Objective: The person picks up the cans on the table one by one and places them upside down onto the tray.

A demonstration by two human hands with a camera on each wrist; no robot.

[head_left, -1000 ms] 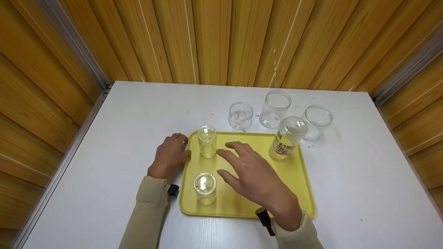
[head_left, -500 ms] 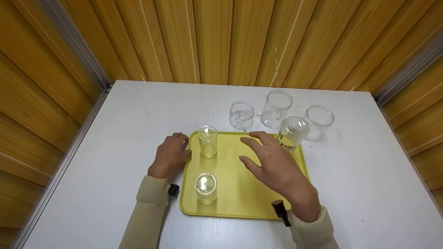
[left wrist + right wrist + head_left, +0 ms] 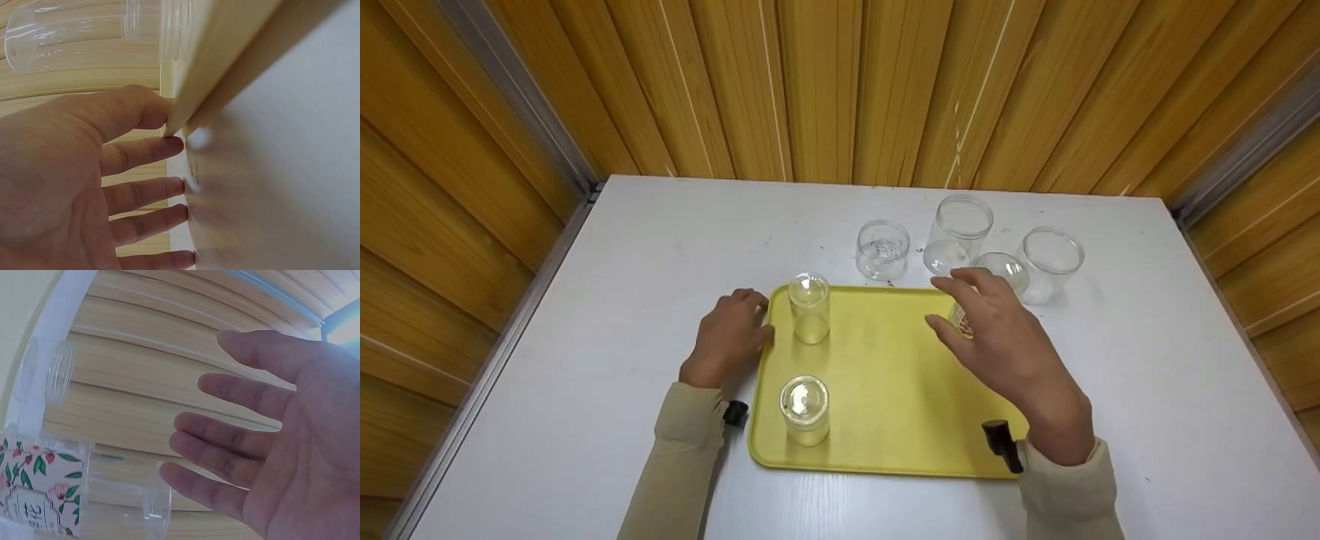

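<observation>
My left hand (image 3: pixel 727 336) rests at the left edge of the yellow tray (image 3: pixel 885 382). In the left wrist view its thumb touches the tray rim while its straight fingers reach down to the table. My right hand (image 3: pixel 1011 341) hovers over the tray's right side, fingers spread and holding nothing. Partly hidden behind it is a clear jar (image 3: pixel 1006 271) with a floral label (image 3: pixel 42 489); the right wrist view shows that jar beside the fingertips. On the tray's left half stand two clear jars, the far jar (image 3: pixel 810 307) and the near jar (image 3: pixel 805 409), bottoms up.
Behind the tray on the white table (image 3: pixel 622 300) are three open clear jars: a short jar (image 3: pixel 883 251), a tall jar (image 3: pixel 958 232) and another jar (image 3: pixel 1050 262) at the right. Wood-patterned panels (image 3: pixel 817 90) enclose the back and sides.
My right hand has moved right across the tray, away from the left jars and in front of the labelled jar. My left hand, the tray and the jars have stayed in place.
</observation>
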